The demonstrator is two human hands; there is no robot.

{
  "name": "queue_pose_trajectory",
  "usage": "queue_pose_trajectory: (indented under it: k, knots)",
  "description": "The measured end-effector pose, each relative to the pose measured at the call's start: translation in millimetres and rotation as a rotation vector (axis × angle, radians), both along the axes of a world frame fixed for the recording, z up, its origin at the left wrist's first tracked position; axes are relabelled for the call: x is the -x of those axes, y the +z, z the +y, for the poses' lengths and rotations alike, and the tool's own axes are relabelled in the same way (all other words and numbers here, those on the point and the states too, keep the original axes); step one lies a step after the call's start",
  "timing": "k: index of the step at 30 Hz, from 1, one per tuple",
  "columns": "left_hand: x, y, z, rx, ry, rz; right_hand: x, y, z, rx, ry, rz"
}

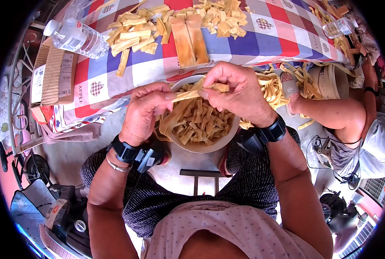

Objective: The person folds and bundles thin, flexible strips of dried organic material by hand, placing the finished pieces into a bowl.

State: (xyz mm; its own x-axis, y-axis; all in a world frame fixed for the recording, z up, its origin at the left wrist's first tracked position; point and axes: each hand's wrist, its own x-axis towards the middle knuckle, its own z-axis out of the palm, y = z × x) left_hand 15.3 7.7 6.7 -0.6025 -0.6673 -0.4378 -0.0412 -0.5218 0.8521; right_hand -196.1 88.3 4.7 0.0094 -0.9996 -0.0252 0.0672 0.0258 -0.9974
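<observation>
Above a round white tub, my left hand (148, 106) and my right hand (236, 90) pinch one pale yellow strip (187, 95), which looks like dried plant fibre. Its right end is folded into a small bundle between the right thumb and fingers. From the strip, a longer length seems to hang at the tub's left side. Many short folded pieces (203, 124) of the same material fill the tub (208, 149). Both wrists wear black straps with small devices.
A table with a checked cloth (241, 45) bears loose pieces (137, 30), two flat wooden slats (189, 42) and a plastic bottle (77, 37). At left is a cardboard box (53, 74). Long strips (271, 87) lie right of the tub, near another person's leg (331, 106).
</observation>
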Motion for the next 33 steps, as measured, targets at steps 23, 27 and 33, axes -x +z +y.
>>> queue_pose_trajectory:
  k: [23,27,33]
  knots:
    - [6,-33,-56,0.679,-0.007,-0.407,18,-28,-43,0.023,-0.388,0.63]
    - [11,-19,-20,0.495,-0.111,-0.234,4,-18,-21,0.278,-0.252,0.657]
    - [10,-8,11,0.466,-0.265,0.035,-35,-19,-8,0.277,-0.163,0.878]
